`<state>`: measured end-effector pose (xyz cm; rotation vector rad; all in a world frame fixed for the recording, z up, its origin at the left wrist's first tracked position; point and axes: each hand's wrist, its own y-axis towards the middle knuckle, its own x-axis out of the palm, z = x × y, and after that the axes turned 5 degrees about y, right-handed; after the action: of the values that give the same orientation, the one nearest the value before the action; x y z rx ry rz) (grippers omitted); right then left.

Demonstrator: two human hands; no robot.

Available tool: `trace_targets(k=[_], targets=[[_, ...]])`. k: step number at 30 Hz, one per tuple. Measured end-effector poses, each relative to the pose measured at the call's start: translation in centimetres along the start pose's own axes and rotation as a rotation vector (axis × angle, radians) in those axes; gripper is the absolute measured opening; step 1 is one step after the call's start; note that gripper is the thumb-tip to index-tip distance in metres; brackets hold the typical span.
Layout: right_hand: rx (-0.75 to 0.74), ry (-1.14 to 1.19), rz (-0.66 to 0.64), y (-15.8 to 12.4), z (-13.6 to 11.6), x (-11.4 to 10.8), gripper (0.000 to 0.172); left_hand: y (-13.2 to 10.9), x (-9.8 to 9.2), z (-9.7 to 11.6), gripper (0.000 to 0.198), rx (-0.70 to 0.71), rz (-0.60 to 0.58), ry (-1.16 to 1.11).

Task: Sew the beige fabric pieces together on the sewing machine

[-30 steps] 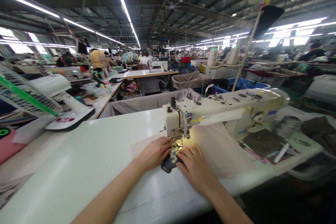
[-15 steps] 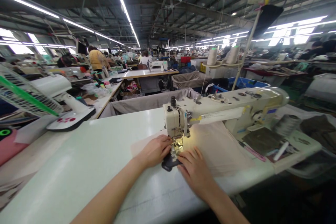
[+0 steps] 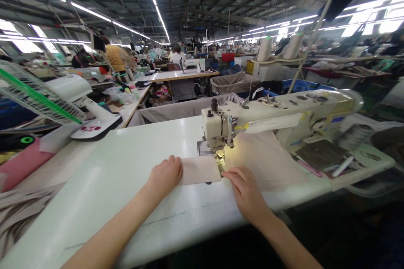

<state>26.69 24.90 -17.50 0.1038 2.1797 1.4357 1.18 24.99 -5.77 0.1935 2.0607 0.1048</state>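
A small pale beige fabric piece lies flat on the table, its right edge beside the needle area of a cream sewing machine. My left hand is closed on the piece's left end, fingers curled over it. My right hand pinches at the piece's right corner, just in front of the presser foot; the exact grip is partly hidden. A larger beige cloth is spread under the machine arm, right of the needle. The machine lamp lights the needle area yellow.
A white fan stands at the left of the pale tabletop. Right of the machine lie dark cloth pieces, pink-handled tool and a grey thread cone. Cloth-lined bins stand behind. A person in yellow is far left.
Both hands were close around the needle area. My left hand has moved left with the fabric piece's end, which now shows between the hands. My right hand is pinched at the corner; the view shifted slightly.
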Motion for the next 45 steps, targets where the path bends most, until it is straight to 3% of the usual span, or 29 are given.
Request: trace_targets(k=[5, 8, 10, 13, 15, 21, 31, 45], targets=[[-0.038, -0.082, -0.105, 0.1, -0.3, 0.4, 0.044, -1.3, -0.3, 0.1, 0.030, -0.025, -0.019, -0.005], [-0.015, -0.150, -0.215, 0.4, -0.6, 0.3, 0.040, -1.7, -0.5, 0.6, 0.027, -0.018, 0.043, 0.008], [0.003, -0.176, -0.268, 0.6, -0.8, 0.2, 0.036, -1.7, -0.4, 1.6, 0.026, 0.116, 0.142, -0.023], [0.001, -0.184, -0.311, 0.8, -1.1, 0.0, 0.031, -1.1, 0.6, 3.8, 0.035, 0.499, 0.362, -0.185], [-0.012, -0.175, -0.320, 0.8, -1.0, 0.1, 0.032, -0.5, 1.3, 5.5, 0.039, 0.596, 0.451, -0.278], [0.022, -0.141, -0.311, 0.5, -0.4, 0.1, 0.035, 0.6, 1.5, 7.8, 0.035, 0.538, 0.420, -0.395], [0.053, -0.088, -0.324, 1.3, 0.1, -0.4, 0.036, 1.1, 0.8, 7.5, 0.027, 0.488, 0.427, -0.429], [0.060, -0.075, -0.301, 1.4, 0.3, -0.2, 0.035, 1.7, 2.1, 7.1, 0.034, 0.520, 0.506, -0.515]])
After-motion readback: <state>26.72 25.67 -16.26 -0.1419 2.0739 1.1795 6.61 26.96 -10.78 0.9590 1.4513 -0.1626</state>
